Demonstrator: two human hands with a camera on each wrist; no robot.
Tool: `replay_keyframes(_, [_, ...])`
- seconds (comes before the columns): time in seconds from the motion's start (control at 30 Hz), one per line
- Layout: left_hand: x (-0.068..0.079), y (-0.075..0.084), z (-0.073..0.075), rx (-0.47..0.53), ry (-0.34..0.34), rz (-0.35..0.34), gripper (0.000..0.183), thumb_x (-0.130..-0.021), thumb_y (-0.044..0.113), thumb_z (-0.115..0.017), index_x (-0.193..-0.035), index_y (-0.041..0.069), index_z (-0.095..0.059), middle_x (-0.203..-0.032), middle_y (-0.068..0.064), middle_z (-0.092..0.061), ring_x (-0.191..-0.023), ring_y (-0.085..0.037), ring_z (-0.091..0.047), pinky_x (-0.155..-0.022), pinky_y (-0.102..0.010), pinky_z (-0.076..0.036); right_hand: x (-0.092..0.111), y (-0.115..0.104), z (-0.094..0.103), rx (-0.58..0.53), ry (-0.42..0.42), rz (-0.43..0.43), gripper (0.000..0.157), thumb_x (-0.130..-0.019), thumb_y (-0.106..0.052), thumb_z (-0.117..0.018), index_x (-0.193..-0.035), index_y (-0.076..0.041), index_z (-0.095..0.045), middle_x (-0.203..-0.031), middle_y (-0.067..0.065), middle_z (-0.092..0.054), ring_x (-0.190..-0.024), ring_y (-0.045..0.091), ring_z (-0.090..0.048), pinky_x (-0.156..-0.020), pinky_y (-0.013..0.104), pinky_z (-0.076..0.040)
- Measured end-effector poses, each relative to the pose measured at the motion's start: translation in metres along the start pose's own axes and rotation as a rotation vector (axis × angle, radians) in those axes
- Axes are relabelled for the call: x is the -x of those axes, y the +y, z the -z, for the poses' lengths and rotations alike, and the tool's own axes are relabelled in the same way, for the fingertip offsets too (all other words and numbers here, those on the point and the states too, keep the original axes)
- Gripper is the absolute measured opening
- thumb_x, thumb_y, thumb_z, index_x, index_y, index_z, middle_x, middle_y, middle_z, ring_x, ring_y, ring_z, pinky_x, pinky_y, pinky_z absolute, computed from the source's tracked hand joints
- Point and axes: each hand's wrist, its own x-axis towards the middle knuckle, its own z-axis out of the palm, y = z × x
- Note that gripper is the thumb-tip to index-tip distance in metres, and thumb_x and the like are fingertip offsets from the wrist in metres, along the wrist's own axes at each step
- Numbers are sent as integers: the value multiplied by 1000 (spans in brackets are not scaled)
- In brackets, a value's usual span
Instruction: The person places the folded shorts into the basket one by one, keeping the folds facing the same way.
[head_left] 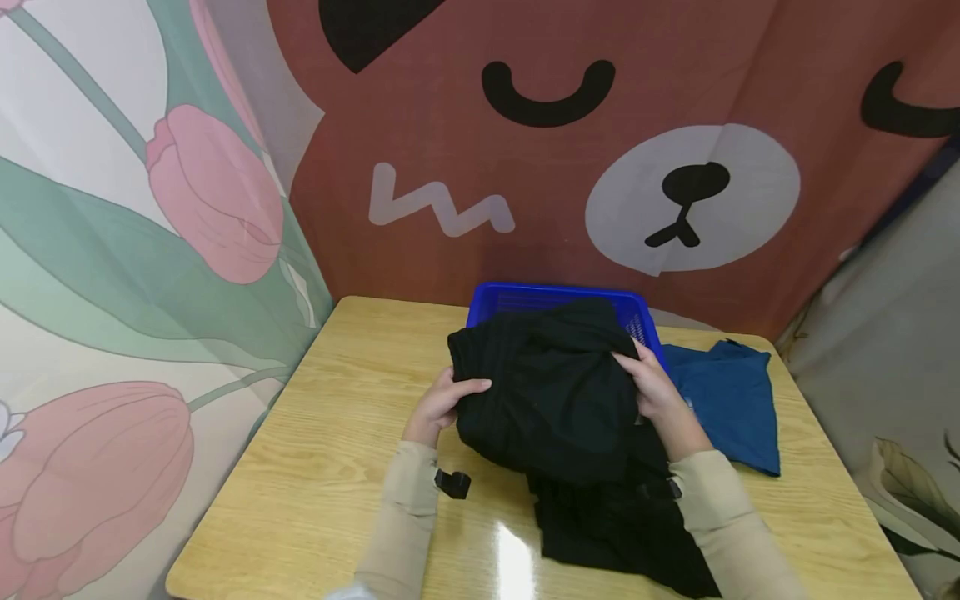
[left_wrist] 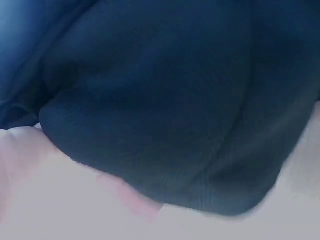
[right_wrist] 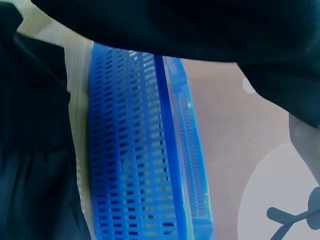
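Observation:
A folded black garment [head_left: 555,392] is held up between both hands over the table, in front of the blue basket. My left hand [head_left: 437,404] grips its left edge, thumb on top and fingers hidden beneath the cloth. At the upper right edge, my right hand [head_left: 654,385] pinches the fabric. Dark cloth [left_wrist: 165,110] fills most of the left wrist view. Below the held garment lies a second black garment [head_left: 615,533] on the table, with a gathered band [right_wrist: 37,130] showing in the right wrist view.
The blue plastic basket [head_left: 555,289] with slotted walls stands at the table's back edge, partly covered from view by the held garment. A folded blue garment [head_left: 727,408] lies to the right on the wooden table [head_left: 322,467]. A printed curtain [head_left: 420,267] hangs behind.

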Motion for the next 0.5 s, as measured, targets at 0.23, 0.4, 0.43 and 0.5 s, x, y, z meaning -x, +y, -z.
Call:
replay_keyframes(0.23, [-8,11,-1,-61,6,-24,21,-84,-3,-53,-103,6,-54,-92,-4,-62,-79,-14,-62,-66,-28,-53,-3,-17,-1,-10,61,-72,34,-95,0,-40,-106,-23,-62,-101,-4,-62,-82,10,-62,-71,22,-51])
replay_keyframes(0.4, [-16,26,-4,-104,11,-28,25,-84,-5,-52,-108,3,-51,-93,-3,-61,-78,-14,-62,-66,-28,-53,-10,-27,0,-8,73,-107,31,-96,-3,-42,-107,-23,-62,-100,-3,-61,-81,11,-62,-71,23,-51])
replay_keyframes(0.43, [-17,29,-5,-117,10,-31,26,-84,-5,-52,-109,3,-50,-93,-4,-61,-77,-14,-62,-66,-27,-53,-12,-29,1,-2,79,-107,30,-96,-3,-43,-107,-23,-62,-100,-3,-61,-81,11,-62,-71,23,-51])
replay_keyframes(0.5, [-20,35,-6,-132,12,-33,27,-84,-4,-53,-110,2,-49,-93,-4,-61,-77,-14,-62,-65,-27,-53,-15,-33,1,11,87,-100,30,-95,-3,-44,-106,-24,-62,-101,-4,-61,-82,11,-61,-71,23,-51])
